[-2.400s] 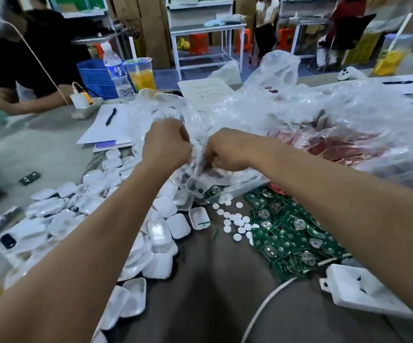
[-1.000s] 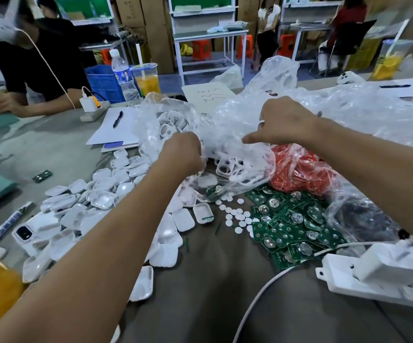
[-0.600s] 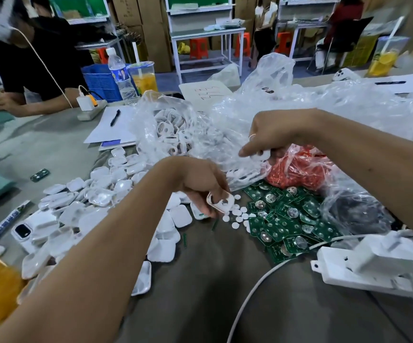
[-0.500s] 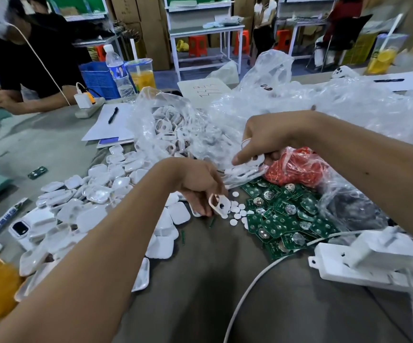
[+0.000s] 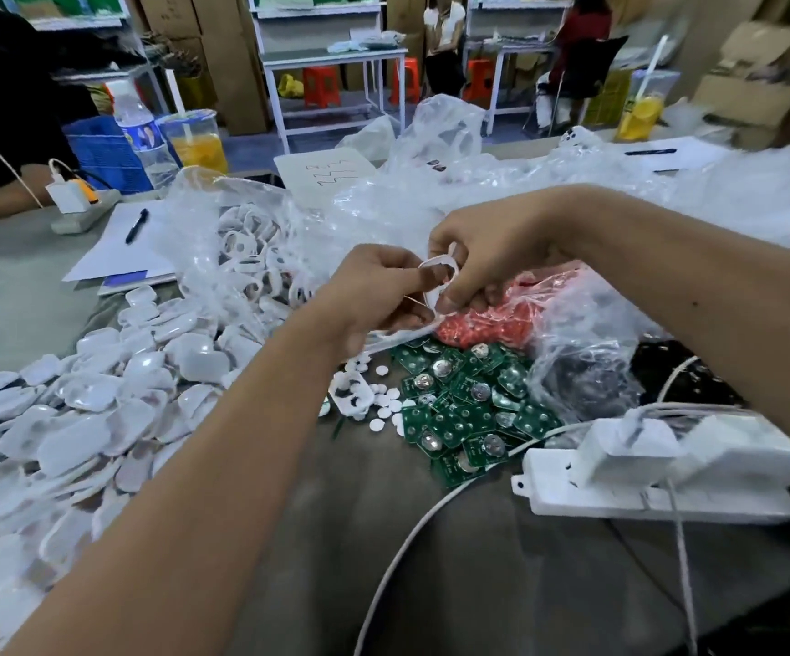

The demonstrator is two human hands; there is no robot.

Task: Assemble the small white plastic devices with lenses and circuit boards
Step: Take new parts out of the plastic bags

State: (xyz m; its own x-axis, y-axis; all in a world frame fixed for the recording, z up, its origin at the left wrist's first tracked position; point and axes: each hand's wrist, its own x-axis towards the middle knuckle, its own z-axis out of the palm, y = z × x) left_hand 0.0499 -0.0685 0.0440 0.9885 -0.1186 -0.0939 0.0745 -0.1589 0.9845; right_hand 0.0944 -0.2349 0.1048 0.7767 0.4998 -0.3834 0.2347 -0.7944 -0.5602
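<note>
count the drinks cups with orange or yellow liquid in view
2. One orange drink cup stands at the far left beside the water bottle; one yellow drink cup with a straw stands at the far right. More may hide behind the plastic bags.

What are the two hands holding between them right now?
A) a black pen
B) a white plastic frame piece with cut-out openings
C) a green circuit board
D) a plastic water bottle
B: the left hand and right hand both pinch the white plastic frame piece, above the pile of green circuit boards on the table.
</note>
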